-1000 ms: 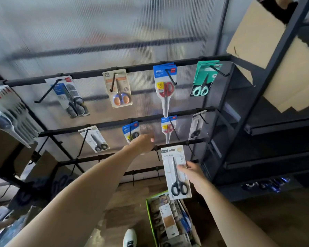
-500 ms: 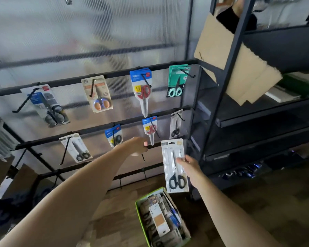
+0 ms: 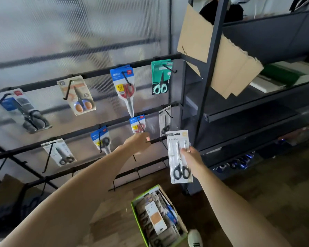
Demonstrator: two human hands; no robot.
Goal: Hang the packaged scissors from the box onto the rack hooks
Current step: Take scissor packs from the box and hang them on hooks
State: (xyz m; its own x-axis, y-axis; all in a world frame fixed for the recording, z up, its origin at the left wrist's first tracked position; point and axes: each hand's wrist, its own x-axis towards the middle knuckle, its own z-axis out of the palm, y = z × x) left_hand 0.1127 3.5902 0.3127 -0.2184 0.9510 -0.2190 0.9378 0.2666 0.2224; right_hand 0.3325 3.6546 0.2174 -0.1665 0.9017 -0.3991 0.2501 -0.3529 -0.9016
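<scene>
The right hand (image 3: 192, 158) grasps a white scissors pack (image 3: 179, 156) upright, just beside the rack's right post (image 3: 206, 97). The left hand (image 3: 137, 143) is curled around a black hook (image 3: 156, 139) on the third rail. The green box (image 3: 159, 219) stands on the floor below.

place: shop | evidence: packaged scissors (image 3: 126, 90) on rack hooks (image 3: 127, 78); stock shelves (image 3: 248, 107)

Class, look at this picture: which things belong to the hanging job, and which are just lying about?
Belonging to the job:
white scissors pack, held by right hand
left hand on rack hook
green box of packs

Lying about:
cardboard sheet
dark shelving
</scene>
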